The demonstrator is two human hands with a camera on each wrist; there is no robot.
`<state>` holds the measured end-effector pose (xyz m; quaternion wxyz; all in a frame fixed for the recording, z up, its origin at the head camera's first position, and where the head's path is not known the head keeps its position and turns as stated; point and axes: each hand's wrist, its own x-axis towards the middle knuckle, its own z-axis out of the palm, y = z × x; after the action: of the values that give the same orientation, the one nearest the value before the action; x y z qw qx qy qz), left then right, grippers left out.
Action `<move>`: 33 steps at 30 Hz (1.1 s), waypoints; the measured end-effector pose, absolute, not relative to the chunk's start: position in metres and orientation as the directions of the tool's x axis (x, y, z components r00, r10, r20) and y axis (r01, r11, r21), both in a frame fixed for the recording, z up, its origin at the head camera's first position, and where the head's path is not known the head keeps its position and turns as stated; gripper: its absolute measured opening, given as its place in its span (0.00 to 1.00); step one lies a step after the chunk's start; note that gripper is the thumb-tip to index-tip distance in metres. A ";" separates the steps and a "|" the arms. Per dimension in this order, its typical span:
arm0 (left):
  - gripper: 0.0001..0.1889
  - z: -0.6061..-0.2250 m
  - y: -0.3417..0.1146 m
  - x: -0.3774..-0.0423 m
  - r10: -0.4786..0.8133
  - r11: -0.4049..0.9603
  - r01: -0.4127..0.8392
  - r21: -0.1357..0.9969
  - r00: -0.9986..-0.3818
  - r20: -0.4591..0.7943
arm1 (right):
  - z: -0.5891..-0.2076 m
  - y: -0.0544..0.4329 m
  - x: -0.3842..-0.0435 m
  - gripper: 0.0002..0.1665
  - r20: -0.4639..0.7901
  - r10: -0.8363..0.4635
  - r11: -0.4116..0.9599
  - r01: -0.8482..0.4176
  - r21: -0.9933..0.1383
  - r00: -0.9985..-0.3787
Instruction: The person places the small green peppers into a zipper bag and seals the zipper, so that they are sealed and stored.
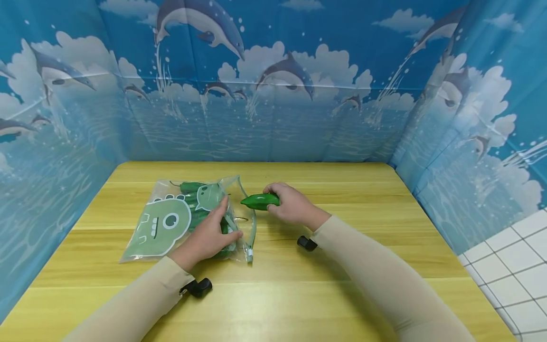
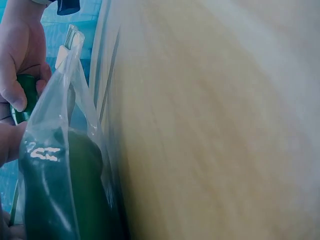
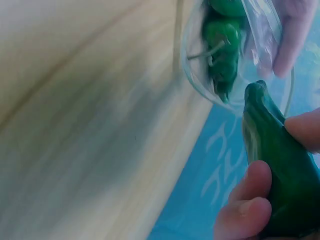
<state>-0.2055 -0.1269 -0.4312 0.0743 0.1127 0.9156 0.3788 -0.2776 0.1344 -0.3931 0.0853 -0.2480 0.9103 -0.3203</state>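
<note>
A glossy green chili pepper [image 1: 259, 202] is pinched between the thumb and fingers of my right hand [image 1: 292, 205], its tapered end pointing left at the mouth of a clear zip bag [image 1: 141, 237]. The bag lies on its side, printed with green cartoon monsters, and its mouth gapes to the right. Inside are several green peppers [image 3: 222, 55], some with curved stems. My left hand [image 1: 209, 237] rests on the bag near the mouth, index finger and thumb spread straight along the upper plastic. The zip slider [image 1: 249, 254] sits at the bag's near corner.
All of this is on a yellow wood-grain table [image 1: 325, 294]. Behind and to both sides hangs a blue curtain [image 1: 273, 128] with dolphins. White tiles [image 1: 508, 256] show past the right edge. Each wrist carries a small black camera [image 1: 306, 243].
</note>
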 end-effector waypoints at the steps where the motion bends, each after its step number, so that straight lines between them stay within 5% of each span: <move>1: 0.58 -0.431 -0.127 -0.205 0.262 0.687 0.151 0.711 -0.964 -0.048 | -0.394 0.133 -0.276 0.20 0.002 -0.513 0.675 -0.405 -0.617 -0.859; 33: 0.58 -0.434 -0.128 -0.209 0.285 0.727 0.174 0.664 -0.957 -0.060 | -0.425 0.093 -0.264 0.22 -0.054 -0.669 0.645 -0.543 -0.538 -0.742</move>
<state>-0.2091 -0.1279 -0.4339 0.0791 0.1239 0.9259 0.3480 -0.2642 0.0927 -0.4245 0.1246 -0.3370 0.8984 -0.2526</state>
